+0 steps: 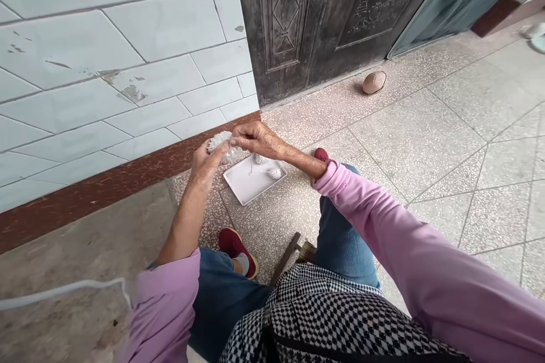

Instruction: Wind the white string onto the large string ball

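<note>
My left hand is closed around the edge of a white, round, ruffled piece with many petal-like points, held up in front of the wall. Above that piece, my right hand has its thumb and fingertips pinched together at its right side. What the pinch holds, if anything, is too small to tell. Below and to the right of my hands, a white rectangular tray lies on the floor. On it are two small white ribbed balls, one nearer the right edge and one at the back, with a thin strand beside them.
A white tiled wall with a brown base strip stands ahead on the left. Beyond it is a dark carved door, with a tan rounded object on the floor before it. A white hose-like strip crosses the lower left.
</note>
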A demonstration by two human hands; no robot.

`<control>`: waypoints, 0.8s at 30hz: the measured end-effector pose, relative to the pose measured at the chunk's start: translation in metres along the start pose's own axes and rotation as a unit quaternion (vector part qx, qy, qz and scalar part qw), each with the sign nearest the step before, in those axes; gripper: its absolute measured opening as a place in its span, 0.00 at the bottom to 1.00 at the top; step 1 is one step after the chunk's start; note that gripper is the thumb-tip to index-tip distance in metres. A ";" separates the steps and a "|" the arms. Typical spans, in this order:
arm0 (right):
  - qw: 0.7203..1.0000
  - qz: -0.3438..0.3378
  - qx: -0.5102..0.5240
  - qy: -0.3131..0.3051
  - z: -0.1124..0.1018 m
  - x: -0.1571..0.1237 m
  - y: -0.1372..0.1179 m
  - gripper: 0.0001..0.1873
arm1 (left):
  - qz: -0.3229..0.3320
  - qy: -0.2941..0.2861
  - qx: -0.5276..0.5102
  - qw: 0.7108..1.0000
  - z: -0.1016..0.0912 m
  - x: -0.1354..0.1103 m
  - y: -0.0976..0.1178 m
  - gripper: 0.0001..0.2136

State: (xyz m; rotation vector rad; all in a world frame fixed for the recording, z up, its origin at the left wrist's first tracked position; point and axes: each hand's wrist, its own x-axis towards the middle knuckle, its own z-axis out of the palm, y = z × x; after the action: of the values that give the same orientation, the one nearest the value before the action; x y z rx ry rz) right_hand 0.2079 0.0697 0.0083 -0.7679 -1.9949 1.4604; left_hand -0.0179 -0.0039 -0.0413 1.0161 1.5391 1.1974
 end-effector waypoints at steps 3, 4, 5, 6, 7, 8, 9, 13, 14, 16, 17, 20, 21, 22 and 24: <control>0.999 -0.014 -0.006 0.030 -0.008 0.004 -0.001 0.21 | -0.040 -0.027 -0.021 0.999 0.009 -0.011 0.007 0.45; 0.999 -0.020 -0.007 0.035 -0.009 0.005 0.001 0.19 | -0.045 -0.038 -0.031 0.998 0.011 -0.015 0.010 0.46; 0.999 -0.025 -0.004 0.038 -0.008 0.007 0.003 0.18 | -0.046 -0.047 -0.038 0.997 0.012 -0.019 0.012 0.47; 0.999 -0.029 0.002 0.037 -0.006 0.009 0.006 0.17 | -0.045 -0.054 -0.042 0.997 0.013 -0.022 0.014 0.47; 0.999 -0.031 0.012 0.036 -0.005 0.011 0.008 0.17 | -0.044 -0.062 -0.043 0.996 0.012 -0.024 0.016 0.47; 0.999 -0.029 0.024 0.035 -0.003 0.012 0.010 0.18 | -0.042 -0.071 -0.042 0.996 0.011 -0.026 0.017 0.47; 0.998 -0.024 0.039 0.036 -0.001 0.014 0.011 0.20 | -0.041 -0.079 -0.038 0.995 0.009 -0.027 0.018 0.47; 0.994 0.029 0.098 0.045 0.002 0.020 0.013 0.25 | -0.032 -0.094 -0.054 0.994 0.002 -0.028 0.021 0.45; 0.992 0.045 0.110 0.047 0.003 0.021 0.014 0.24 | -0.027 -0.094 -0.072 0.993 0.002 -0.027 0.021 0.45; 0.988 0.066 0.130 0.048 0.003 0.024 0.017 0.21 | -0.013 -0.093 -0.121 0.988 0.005 -0.025 0.021 0.44; 0.987 0.070 0.138 0.050 0.004 0.026 0.020 0.20 | -0.004 -0.092 -0.149 0.985 0.007 -0.024 0.021 0.43; 0.988 0.069 0.126 0.058 0.007 0.027 0.027 0.19 | 0.027 -0.068 -0.243 0.967 0.013 -0.019 0.017 0.42; 0.991 0.062 0.104 0.061 0.009 0.027 0.029 0.19 | 0.035 -0.053 -0.269 0.961 0.014 -0.017 0.016 0.41; 0.994 0.052 0.073 0.061 0.010 0.025 0.030 0.19 | 0.040 -0.037 -0.289 0.956 0.015 -0.015 0.015 0.40; 0.999 0.031 -0.003 0.041 0.014 0.019 0.029 0.21 | 0.043 -0.002 -0.308 0.950 0.015 -0.013 0.014 0.39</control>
State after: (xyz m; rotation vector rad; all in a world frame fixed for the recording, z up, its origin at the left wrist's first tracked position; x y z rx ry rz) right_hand 0.1883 0.0819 -0.0217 -0.8855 -1.9299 1.4349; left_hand 0.0013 -0.0101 -0.0268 0.6653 1.0101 1.5984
